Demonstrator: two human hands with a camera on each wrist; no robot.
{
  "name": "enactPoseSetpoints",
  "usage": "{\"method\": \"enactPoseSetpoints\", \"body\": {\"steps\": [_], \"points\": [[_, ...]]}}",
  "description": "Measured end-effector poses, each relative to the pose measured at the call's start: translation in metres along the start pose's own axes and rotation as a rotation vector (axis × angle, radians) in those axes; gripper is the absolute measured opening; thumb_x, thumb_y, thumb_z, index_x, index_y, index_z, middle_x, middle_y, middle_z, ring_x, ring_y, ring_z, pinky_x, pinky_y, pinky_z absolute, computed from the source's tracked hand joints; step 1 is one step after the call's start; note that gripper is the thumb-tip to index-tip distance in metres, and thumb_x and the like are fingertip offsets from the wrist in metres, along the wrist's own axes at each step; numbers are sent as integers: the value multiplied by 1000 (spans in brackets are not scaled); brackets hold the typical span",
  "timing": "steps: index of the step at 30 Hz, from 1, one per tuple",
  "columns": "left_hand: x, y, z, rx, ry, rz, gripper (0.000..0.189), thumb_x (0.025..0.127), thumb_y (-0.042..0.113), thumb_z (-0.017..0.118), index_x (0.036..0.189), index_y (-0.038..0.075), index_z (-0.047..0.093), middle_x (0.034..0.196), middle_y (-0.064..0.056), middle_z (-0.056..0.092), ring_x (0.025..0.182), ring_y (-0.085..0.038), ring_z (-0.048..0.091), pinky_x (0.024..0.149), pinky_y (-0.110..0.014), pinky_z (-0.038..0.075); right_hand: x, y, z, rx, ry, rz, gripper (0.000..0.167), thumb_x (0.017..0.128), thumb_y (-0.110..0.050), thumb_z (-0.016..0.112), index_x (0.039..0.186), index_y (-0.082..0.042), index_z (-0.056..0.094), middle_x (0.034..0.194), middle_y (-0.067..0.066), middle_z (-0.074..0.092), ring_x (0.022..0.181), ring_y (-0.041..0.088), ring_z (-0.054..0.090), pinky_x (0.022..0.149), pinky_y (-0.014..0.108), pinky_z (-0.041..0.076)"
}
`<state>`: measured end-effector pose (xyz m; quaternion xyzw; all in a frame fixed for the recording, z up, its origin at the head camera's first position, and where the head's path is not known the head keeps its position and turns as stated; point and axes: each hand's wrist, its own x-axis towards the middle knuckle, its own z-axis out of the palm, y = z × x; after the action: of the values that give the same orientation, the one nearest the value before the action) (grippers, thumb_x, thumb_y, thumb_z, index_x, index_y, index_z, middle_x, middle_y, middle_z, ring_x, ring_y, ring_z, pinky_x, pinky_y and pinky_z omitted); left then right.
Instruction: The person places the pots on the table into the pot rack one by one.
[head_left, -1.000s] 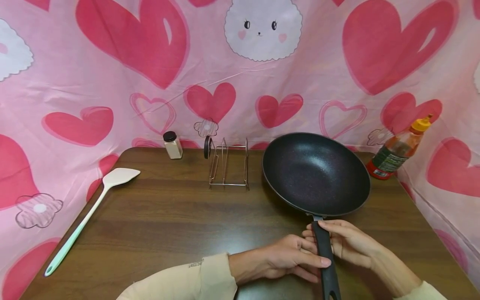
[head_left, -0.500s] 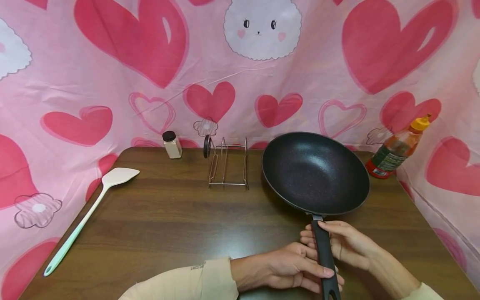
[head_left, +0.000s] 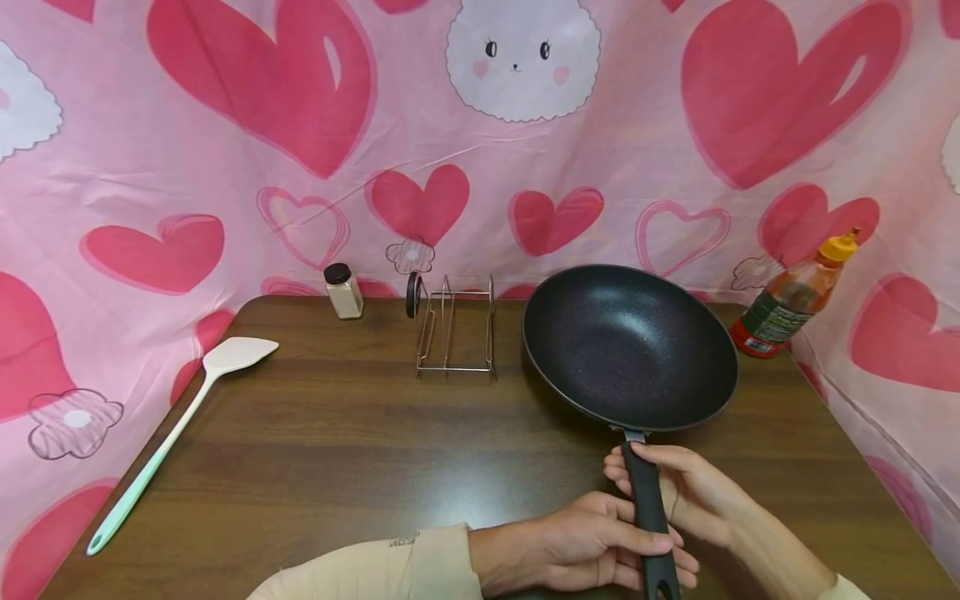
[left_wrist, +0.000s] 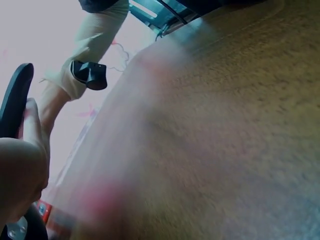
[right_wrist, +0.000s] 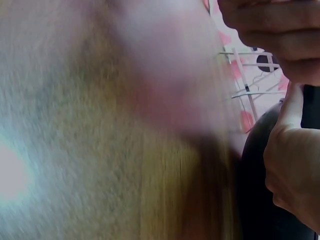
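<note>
A black frying pan (head_left: 630, 350) is at the right of the table, its bowl facing up and its black handle (head_left: 647, 492) pointing toward me. My left hand (head_left: 581, 542) grips the lower part of the handle, thumb laid across the top and fingertips showing on the far side. Nearer the pan, my right hand (head_left: 701, 492) holds the same handle, its thumb on top and its fingers passing underneath. Both wrist views catch only part of the handle and hands at their edges.
A wire rack (head_left: 455, 369) stands at the back middle, with a black-capped seasoning jar (head_left: 345, 298) to its left. At far left lies a white spatula (head_left: 180, 425) with a mint handle end. A yellow-capped sauce bottle (head_left: 787, 304) stands right of the pan.
My left hand has slid slightly right and its fingers have come round under the handle, their tips now showing on the right side. The pan and right hand have hardly moved.
</note>
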<state>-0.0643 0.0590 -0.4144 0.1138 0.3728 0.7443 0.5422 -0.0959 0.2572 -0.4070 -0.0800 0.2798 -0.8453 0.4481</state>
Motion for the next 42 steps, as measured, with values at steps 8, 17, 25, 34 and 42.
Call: {"method": "enactPoseSetpoints", "body": {"steps": [8,17,25,34,42], "points": [[1,-2,5,27,88,61,21,101,0,57,117,-11,63,129,-36,57,122,-45,56,96,-45,52,2,4,5,-19,10,-29,51,112,-8,16,126,4,64,123,11,69,116,18,66,108,31,44],[-6,9,1,81,52,18,38,103,2,54,131,-23,49,133,-39,53,125,-43,55,96,-41,53,5,5,10,-48,8,-80,47,112,-6,18,125,4,63,124,9,65,113,16,65,104,27,46],[-16,21,-9,96,34,-30,19,102,-1,53,116,-3,66,128,-32,61,124,-42,56,95,-40,54,12,6,16,-74,43,-127,44,112,-6,21,124,4,62,122,9,63,111,18,62,104,29,46],[-26,50,-10,159,-145,-3,30,105,-5,41,129,-22,45,98,-6,70,121,-43,61,87,-34,56,12,5,37,-19,-131,-321,52,111,-8,9,141,6,48,136,16,57,129,24,54,115,34,36],[-32,63,-12,71,-290,28,35,104,-11,24,115,1,55,99,0,70,94,-16,70,95,-37,54,25,13,52,94,-314,-438,58,110,-15,-1,150,7,35,149,17,45,140,26,44,120,33,25]]}}
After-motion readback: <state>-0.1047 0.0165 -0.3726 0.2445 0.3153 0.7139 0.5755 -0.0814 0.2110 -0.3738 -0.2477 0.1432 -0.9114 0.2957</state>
